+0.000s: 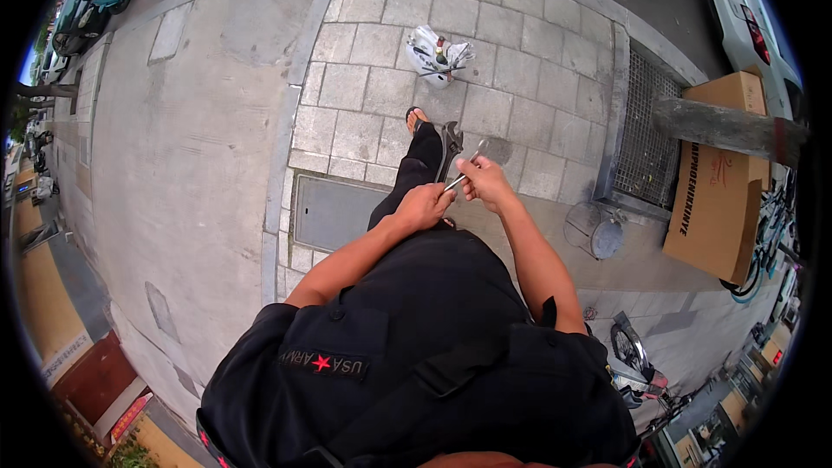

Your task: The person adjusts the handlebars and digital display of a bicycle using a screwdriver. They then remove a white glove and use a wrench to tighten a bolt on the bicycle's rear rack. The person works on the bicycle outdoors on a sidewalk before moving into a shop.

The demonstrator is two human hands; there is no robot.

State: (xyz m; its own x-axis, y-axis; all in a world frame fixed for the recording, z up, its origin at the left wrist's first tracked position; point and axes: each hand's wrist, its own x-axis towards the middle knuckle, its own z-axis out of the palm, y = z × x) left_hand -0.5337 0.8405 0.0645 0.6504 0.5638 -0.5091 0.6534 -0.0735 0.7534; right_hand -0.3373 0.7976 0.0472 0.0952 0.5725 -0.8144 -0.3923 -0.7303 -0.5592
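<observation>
My left hand point(425, 206) is closed at the lower end of a dark adjustable wrench point(450, 146), whose jaws point away from me. Beside it, a slim shiny metal tool point(474, 156) slants up to the right. My right hand point(485, 182) pinches this tool along its shaft, and its lower end reaches my left fingers. Its exact kind is hard to make out. Both hands are close together in front of my body, above the paving. Farther off, a white plastic bag point(425, 54) with several small items on it rests on the paving stones.
A grey cover plate point(334, 212) is set in the ground to the left. On the right are a wire basket point(582, 227), a tree trunk point(719, 126) over a metal grate point(646, 121), and a large cardboard box point(712, 208). A white car point(737, 26) stands beyond.
</observation>
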